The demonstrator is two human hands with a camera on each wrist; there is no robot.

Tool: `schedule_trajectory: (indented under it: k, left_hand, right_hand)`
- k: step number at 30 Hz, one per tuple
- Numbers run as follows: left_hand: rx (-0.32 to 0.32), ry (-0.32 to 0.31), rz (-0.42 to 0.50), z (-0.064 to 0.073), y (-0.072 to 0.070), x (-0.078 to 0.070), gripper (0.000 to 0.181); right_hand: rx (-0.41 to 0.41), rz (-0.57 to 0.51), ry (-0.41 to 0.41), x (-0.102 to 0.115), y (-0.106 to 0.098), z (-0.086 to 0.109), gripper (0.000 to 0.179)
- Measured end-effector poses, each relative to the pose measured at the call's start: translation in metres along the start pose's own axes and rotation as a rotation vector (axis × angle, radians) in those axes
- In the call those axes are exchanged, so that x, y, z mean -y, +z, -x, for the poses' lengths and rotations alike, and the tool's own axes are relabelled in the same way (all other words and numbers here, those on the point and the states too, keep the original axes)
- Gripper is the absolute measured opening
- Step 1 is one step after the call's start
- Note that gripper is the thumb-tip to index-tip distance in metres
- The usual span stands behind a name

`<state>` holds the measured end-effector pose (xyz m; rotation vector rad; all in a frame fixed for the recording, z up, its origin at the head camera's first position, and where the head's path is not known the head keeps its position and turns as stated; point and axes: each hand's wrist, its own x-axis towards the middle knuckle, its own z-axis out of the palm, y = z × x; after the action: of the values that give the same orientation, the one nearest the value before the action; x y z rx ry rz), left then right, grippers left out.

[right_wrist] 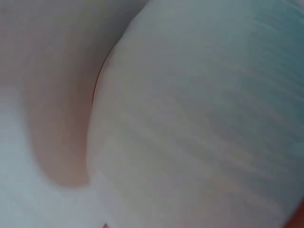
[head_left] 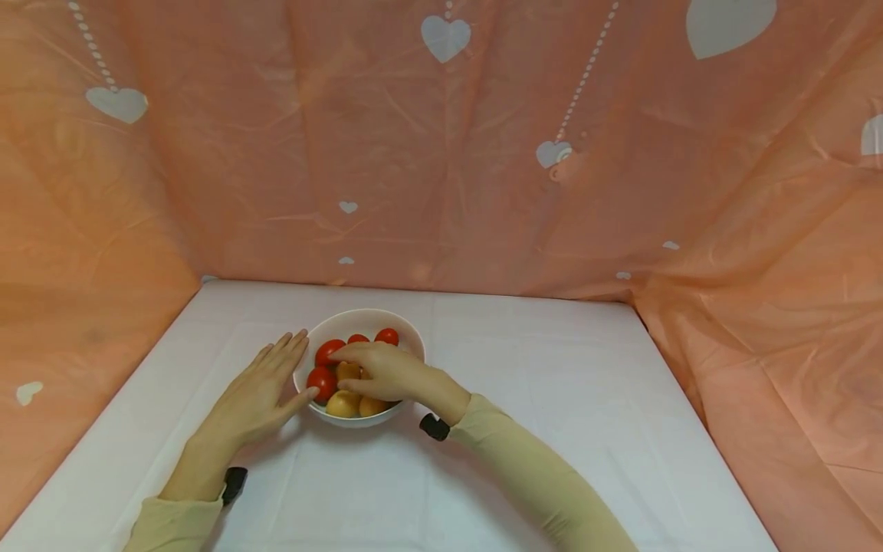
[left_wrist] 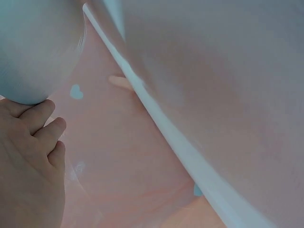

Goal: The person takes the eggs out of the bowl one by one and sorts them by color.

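A white bowl (head_left: 414,338) holds several red tomatoes (head_left: 321,383) and several yellow-orange fruits, one yellow fruit (head_left: 343,404) lying near the front rim. My left hand (head_left: 258,395) is at the bowl's left side with fingers extended. In the left wrist view, the fingertips of that hand (left_wrist: 33,142) touch the bowl's outer wall (left_wrist: 38,52). My right hand (head_left: 393,372) reaches in over the right rim, thumb and fingers around a yellow-orange fruit (head_left: 349,372); its other fingers are hidden. The right wrist view is filled mostly by the bowl's smooth outside (right_wrist: 190,118).
The bowl stands on a table with a white cloth (head_left: 552,383), toward its back left. Peach-coloured sheeting (head_left: 414,153) with white hearts hangs behind and at both sides. Dark wrist cameras (head_left: 434,427) sit under both wrists, close to the tabletop.
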<state>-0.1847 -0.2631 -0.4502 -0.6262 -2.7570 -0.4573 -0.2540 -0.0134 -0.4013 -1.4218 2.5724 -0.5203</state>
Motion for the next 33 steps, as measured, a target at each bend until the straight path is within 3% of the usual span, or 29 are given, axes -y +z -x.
schedule_trajectory:
  k: [14,21,33]
  left_hand:
    - [-0.026,0.018,0.01,0.001,-0.001,-0.001,0.084]
    - [-0.018,0.015,0.017,0.001,-0.001,-0.002,0.084]
    - [-0.026,0.018,0.008,0.0,-0.002,-0.003,0.084]
  right_hand:
    - [0.04,0.035,-0.047,0.001,0.007,-0.027,0.046]
    - [0.084,0.014,-0.024,0.002,0.009,-0.031,0.052]
    - [0.077,0.04,-0.074,0.0,0.013,-0.036,0.05]
